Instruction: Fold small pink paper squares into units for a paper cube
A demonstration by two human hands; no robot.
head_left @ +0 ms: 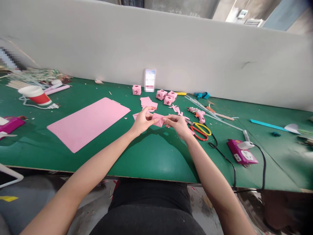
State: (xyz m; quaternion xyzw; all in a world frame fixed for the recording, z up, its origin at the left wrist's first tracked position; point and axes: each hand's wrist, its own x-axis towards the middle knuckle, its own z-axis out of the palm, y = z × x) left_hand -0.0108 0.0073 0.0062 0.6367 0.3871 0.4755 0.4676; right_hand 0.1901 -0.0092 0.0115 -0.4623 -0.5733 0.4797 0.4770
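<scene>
A small folded piece of pink paper point(158, 119) is held between both hands, a little above the green table. My left hand point(143, 121) pinches its left end with thumb and fingers. At the right end, my right hand point(176, 124) grips it the same way. Pink paper squares point(146, 101) lie just beyond the hands, with cut pink scraps point(178, 110) to their right. Several folded pink paper cubes with holes in their sides, among them a cube point(137, 89), stand farther back. Scissors point(201, 131) with red and yellow handles rest beside my right hand.
A large pink sheet point(89, 124) covers part of the table point(146, 156) at left. A phone point(150, 80) leans against the grey partition point(156, 42). On the right are a pink glue gun point(199, 115), its black cord and a purple power socket point(242, 152). A paper cup point(36, 95) stands left.
</scene>
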